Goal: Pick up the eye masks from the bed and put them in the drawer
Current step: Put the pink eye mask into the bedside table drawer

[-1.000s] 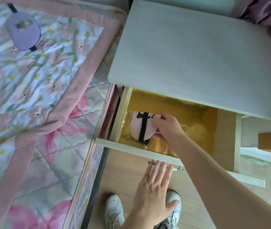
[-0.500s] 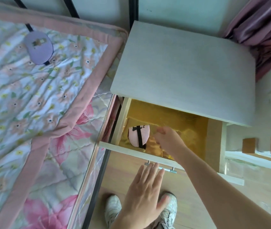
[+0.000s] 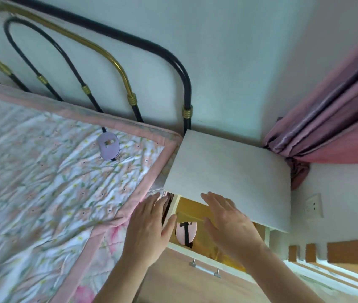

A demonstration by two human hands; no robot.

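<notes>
Left hand: the left hand [image 3: 149,226] is spread, fingers straight and a little apart, palm down; it holds nothing. It is above the gap between the bed edge and the drawer.

Right hand: the right hand [image 3: 228,217] is also spread flat and holds nothing. Its fingertips [image 3: 206,196] are at the front edge of the nightstand top [image 3: 228,178]; whether they touch it, I cannot tell.

Pink eye mask: the pink eye mask [image 3: 185,232] lies in the drawer [image 3: 204,260], seen between the two hands, just beside the thumb of the left one. Its long axis runs from the near drawer front toward the back, and its black strap runs along the same axis.

Purple eye mask: the purple eye mask [image 3: 108,147] is on the quilt [image 3: 49,171], well beyond the left hand, near the headboard [image 3: 127,84]. Its long axis goes from the headboard toward the person, slightly to the right; a black strap comes out at both ends.

Drawer: pulled open under the right hand, gold lining inside, a metal handle [image 3: 205,268] on its front.

Curtain: a pink curtain [image 3: 337,127] hangs far to the right of the right hand.
</notes>
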